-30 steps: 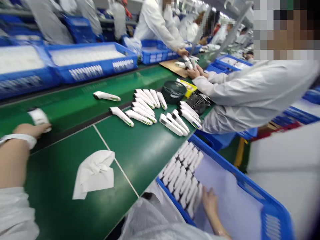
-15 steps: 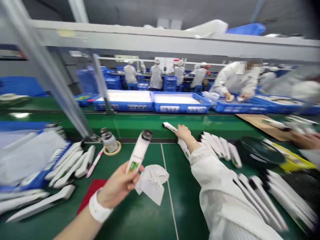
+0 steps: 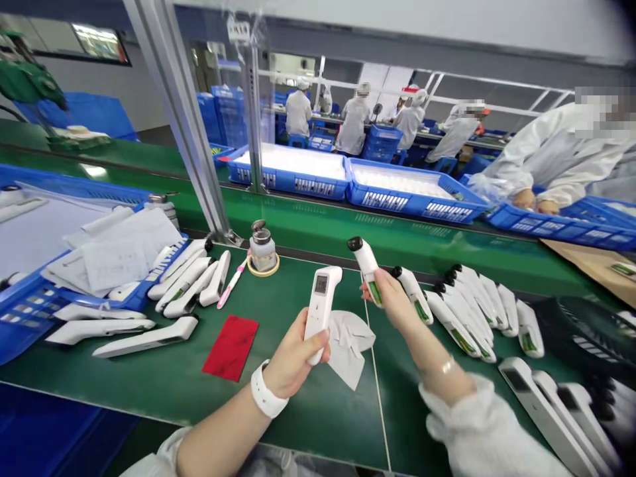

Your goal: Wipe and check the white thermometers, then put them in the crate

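My left hand (image 3: pixel 298 351) is wrapped round the handle of a white thermometer (image 3: pixel 322 298), whose small grey display faces me. In my right hand (image 3: pixel 390 295) is another white thermometer (image 3: pixel 366 260) with a black tip and a green part showing in its handle; it is held above the green bench. A crumpled white cloth (image 3: pixel 350 341) lies just right of my left hand. Left of that hand is a red cloth (image 3: pixel 230 348). More white thermometers (image 3: pixel 457 321) lie in rows to the right of my right hand.
At left, a blue basket (image 3: pixel 30 331) holds papers, with several thermometers (image 3: pixel 149 334) beside it. A pump bottle (image 3: pixel 262 248) and pink-white pen (image 3: pixel 233 281) stand near a metal post (image 3: pixel 183 126). Blue trays (image 3: pixel 417 205) line the far side; a co-worker (image 3: pixel 536 152) bends over one.
My right hand has lifted a thermometer from the far side of the bench. The one in my left hand has turned to show its display. The view has swung left and down.
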`<state>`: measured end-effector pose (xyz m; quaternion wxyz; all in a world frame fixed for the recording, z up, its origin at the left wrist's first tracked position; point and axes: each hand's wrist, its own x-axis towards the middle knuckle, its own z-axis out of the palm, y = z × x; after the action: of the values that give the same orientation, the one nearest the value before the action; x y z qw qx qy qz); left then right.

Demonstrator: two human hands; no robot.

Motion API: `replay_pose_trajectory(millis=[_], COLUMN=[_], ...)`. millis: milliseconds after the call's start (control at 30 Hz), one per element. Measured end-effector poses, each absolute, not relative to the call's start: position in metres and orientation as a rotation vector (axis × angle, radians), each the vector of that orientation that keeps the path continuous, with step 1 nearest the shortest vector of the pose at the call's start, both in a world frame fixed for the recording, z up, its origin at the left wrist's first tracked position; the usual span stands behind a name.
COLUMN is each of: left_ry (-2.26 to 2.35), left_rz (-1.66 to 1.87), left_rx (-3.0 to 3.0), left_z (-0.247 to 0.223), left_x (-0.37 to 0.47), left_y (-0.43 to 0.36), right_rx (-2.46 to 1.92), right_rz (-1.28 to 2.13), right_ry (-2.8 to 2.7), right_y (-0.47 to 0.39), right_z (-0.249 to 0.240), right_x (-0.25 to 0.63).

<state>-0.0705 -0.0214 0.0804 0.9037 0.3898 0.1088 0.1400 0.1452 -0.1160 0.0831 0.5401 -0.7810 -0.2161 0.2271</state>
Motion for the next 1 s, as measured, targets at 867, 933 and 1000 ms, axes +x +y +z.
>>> replay_pose_trajectory(millis=[867,933,1000], left_ry=[0.198,0.188,0.181], left_rz=[0.14,0.134,0.139], left_rx=[0.95,0.953,0.958], left_z=[0.05,0.049,0.049], left_x=[-0.069,-0.069,-0.069], left_y=[-0.043,-0.043,-0.043], right_rx=[-0.966,-0.948,-0.939], right_rz=[0.69,0.717,0.731], right_ry=[0.058,0.03,0.011], right_y=[-0.138,-0.138,-0.139], right_z=[0.058,0.059,0.059], right_x=[0.015,0.015,0.015])
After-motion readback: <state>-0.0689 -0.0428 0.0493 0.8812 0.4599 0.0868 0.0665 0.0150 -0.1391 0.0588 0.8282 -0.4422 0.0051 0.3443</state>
